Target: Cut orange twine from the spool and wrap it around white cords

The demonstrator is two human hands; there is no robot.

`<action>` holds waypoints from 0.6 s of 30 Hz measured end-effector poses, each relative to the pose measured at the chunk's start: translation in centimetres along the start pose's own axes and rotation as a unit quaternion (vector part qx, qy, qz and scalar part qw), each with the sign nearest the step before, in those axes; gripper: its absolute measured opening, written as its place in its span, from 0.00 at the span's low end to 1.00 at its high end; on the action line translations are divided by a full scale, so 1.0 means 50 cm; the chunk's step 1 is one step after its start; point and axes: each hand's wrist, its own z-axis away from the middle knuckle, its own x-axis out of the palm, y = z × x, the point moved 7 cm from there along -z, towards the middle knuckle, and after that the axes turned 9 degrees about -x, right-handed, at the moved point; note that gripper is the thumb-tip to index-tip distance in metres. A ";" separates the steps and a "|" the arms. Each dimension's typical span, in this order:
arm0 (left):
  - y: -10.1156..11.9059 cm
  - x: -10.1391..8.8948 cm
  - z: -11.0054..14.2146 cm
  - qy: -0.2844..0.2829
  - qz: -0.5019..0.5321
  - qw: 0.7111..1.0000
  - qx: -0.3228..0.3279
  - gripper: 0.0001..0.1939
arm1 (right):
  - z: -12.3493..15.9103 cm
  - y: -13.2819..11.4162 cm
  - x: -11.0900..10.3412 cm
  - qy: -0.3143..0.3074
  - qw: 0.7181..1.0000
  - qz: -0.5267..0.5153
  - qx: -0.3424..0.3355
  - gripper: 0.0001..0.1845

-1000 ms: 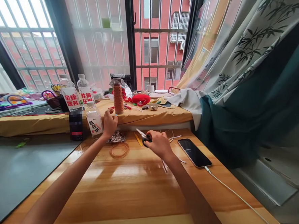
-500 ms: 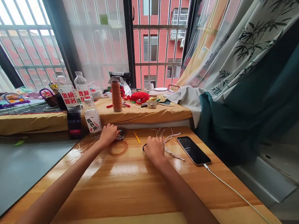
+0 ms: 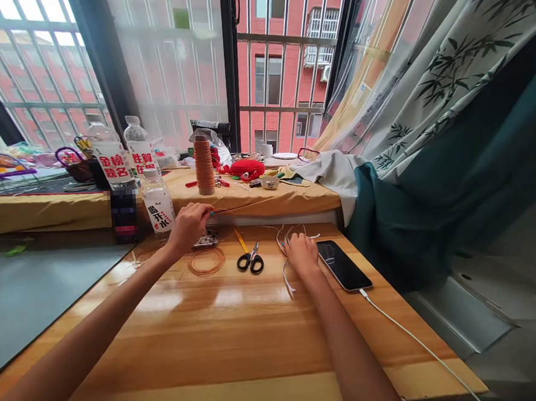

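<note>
My left hand [image 3: 190,227] is raised near the table's far edge. Its fingertips are pinched on a thin brown thread [image 3: 224,211] that trails to the right. Below it are a small clear tray of little pieces [image 3: 207,238] and a coil of orange-brown cord [image 3: 207,262]. My right hand [image 3: 302,253] is closed over the white cords [image 3: 289,279], beside the phone; its fingertips are partly hidden. Between the hands lie black-handled scissors [image 3: 250,262], blades pointing away, with a yellow tool [image 3: 241,241] just behind them.
A charging phone [image 3: 344,265] lies at the right, its white cable [image 3: 407,329] running over the table's edge. Water bottles [image 3: 158,202] stand at the back left. On the ledge are a thread spool [image 3: 204,165] and a red item [image 3: 247,169]. A grey mat [image 3: 41,287] covers the left.
My left hand has lifted from beside the tray, and a brown thread now shows at its fingertips. My right hand has left the scissors and moved right onto the white cords, which have shifted.
</note>
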 end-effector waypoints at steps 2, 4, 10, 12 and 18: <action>0.028 -0.057 0.008 0.009 0.033 0.999 0.021 0.13 | -0.002 0.013 0.011 -0.014 1.000 0.008 0.000 0.13; 0.028 -0.105 0.017 0.000 0.070 0.998 -0.003 0.13 | -0.004 0.016 0.014 -0.018 1.000 0.020 -0.007 0.12; -0.094 -0.090 0.098 -0.239 0.122 0.959 -0.090 0.15 | -0.009 0.018 0.004 -0.006 1.000 0.027 0.004 0.15; -0.144 -0.061 0.149 -0.331 0.098 0.933 -0.104 0.15 | -0.009 0.018 -0.001 0.002 1.000 0.025 0.011 0.14; -0.201 -0.042 0.262 -0.475 0.075 0.875 -0.064 0.13 | 0.000 0.004 -0.079 0.140 0.988 0.055 0.046 0.14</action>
